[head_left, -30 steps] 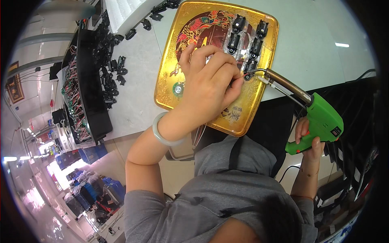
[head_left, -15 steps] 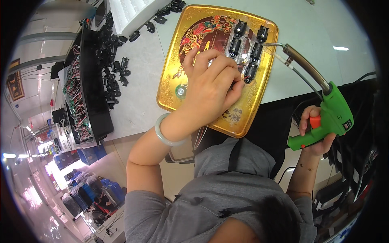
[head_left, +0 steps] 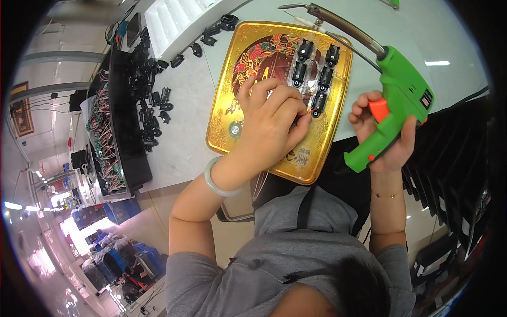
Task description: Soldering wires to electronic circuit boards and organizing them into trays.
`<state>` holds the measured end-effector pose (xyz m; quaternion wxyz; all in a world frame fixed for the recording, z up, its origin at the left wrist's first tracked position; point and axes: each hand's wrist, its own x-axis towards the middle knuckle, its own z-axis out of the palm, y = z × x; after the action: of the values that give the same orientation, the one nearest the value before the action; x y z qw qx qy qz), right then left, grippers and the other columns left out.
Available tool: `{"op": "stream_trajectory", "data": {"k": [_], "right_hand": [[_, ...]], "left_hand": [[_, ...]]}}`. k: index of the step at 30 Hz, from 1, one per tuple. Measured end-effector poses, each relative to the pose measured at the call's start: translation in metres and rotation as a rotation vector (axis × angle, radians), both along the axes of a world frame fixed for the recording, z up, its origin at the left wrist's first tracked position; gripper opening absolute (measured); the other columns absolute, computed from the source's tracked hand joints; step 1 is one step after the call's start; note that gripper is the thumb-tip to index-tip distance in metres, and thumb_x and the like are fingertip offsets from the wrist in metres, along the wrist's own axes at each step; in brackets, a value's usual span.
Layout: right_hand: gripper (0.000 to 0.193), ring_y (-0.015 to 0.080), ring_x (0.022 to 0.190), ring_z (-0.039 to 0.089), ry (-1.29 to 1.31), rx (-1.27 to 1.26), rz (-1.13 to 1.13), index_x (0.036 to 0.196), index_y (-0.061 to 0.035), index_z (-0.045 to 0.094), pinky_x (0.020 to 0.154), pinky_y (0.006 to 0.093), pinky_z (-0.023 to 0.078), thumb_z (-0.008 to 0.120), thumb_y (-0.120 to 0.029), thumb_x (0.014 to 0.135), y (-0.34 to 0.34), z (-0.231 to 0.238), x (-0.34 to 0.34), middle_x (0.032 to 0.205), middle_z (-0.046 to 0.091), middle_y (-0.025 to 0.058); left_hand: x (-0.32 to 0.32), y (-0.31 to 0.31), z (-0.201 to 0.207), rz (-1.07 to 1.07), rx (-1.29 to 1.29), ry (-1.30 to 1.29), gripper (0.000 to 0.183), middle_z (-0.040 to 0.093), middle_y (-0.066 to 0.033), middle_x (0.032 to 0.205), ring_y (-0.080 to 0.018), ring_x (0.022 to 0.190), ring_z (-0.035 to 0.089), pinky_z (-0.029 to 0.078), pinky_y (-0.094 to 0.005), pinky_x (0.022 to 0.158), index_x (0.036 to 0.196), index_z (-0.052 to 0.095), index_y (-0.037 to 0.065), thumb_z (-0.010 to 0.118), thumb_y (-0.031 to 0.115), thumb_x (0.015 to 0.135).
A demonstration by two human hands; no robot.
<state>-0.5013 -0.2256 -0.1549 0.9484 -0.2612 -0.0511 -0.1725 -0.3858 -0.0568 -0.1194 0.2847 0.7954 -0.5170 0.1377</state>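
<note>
A green soldering gun (head_left: 404, 84) with an orange trigger and a long metal barrel is gripped in my right hand (head_left: 388, 142). Its bent tip points left, beyond the far edge of a gold patterned tray (head_left: 222, 119). Several small black plastic housings (head_left: 324, 79) stand in two rows on clear strips on the tray's right side. My left hand (head_left: 272, 116) rests over the tray with its fingers pinched around thin wires (head_left: 310, 110), beside the nearest housing. The fingers hide most of what they hold. Near the left wrist, a round green disc (head_left: 235, 129) sits on the tray.
At the left, a black bin (head_left: 124, 121) holds a tangle of wired green circuit boards. Loose black housings (head_left: 150, 100) are heaped beside it. A white foam tray (head_left: 177, 26) lies at the far left, and a black cloth (head_left: 449, 142) hangs at the right.
My right hand has raised the soldering gun up and to the left. Its tip has left the housings and is now beyond the tray's far edge. My left hand keeps its pinch.
</note>
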Motion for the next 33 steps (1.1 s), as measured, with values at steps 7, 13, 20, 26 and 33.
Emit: {"op": "stream_trajectory", "data": {"k": [7, 13, 20, 26, 33], "right_hand": [[0.060, 0.0248, 0.105, 0.045, -0.017, 0.039, 0.026, 0.116, 0.0015, 0.040, 0.091, 0.0507, 0.035, 0.035, -0.050, 0.085, 0.002, -0.002, 0.010, 0.110, 0.047, 0.0143], [0.055, 0.0249, 0.106, 0.044, 0.000, 0.036, 0.025, 0.116, -0.0005, 0.040, 0.093, 0.0548, 0.033, 0.035, -0.047, 0.086, 0.002, -0.001, 0.011, 0.111, 0.047, 0.0127], [0.052, 0.0245, 0.107, 0.042, 0.030, 0.035, 0.020, 0.119, -0.0044, 0.038, 0.094, 0.0572, 0.030, 0.038, -0.043, 0.085, 0.001, -0.005, 0.009, 0.112, 0.045, 0.0117], [0.053, 0.0241, 0.107, 0.041, 0.038, 0.044, 0.001, 0.119, -0.0029, 0.037, 0.095, 0.0584, 0.028, 0.041, -0.043, 0.084, 0.004, -0.004, 0.010, 0.111, 0.044, 0.0118], [0.055, 0.0253, 0.111, 0.036, -0.022, 0.022, 0.075, 0.118, 0.0008, 0.036, 0.098, 0.0559, 0.025, 0.042, -0.042, 0.084, -0.002, -0.004, 0.005, 0.113, 0.040, 0.0120]], "left_hand": [[0.000, 0.001, 0.004, -0.001, 0.019, -0.010, 0.019, 0.056, -0.0020, 0.085, -0.0225, 0.091, 0.047, 0.027, -0.0389, 0.089, 0.075, 0.058, 0.010, 0.067, 0.011, 0.058], [-0.001, 0.002, 0.011, 0.042, -0.318, 0.189, 0.030, 0.046, -0.0108, 0.102, -0.0292, 0.102, 0.038, 0.024, -0.0441, 0.088, 0.085, 0.054, 0.008, 0.069, 0.016, 0.059], [0.015, 0.025, 0.024, 0.273, 0.210, 0.134, 0.030, 0.047, -0.0127, 0.106, -0.0320, 0.108, 0.034, 0.021, -0.0496, 0.089, 0.083, 0.057, 0.004, 0.065, 0.029, 0.069], [0.014, 0.027, 0.019, 0.108, -0.122, 0.429, 0.024, 0.054, -0.0082, 0.096, -0.0304, 0.103, 0.042, 0.030, -0.0405, 0.089, 0.073, 0.052, 0.006, 0.072, 0.011, 0.060], [-0.013, 0.023, 0.021, -0.308, -0.439, 0.804, 0.011, 0.062, -0.0098, 0.093, -0.0286, 0.115, 0.044, 0.038, -0.0362, 0.090, 0.080, 0.046, 0.003, 0.056, -0.001, 0.076]]}}
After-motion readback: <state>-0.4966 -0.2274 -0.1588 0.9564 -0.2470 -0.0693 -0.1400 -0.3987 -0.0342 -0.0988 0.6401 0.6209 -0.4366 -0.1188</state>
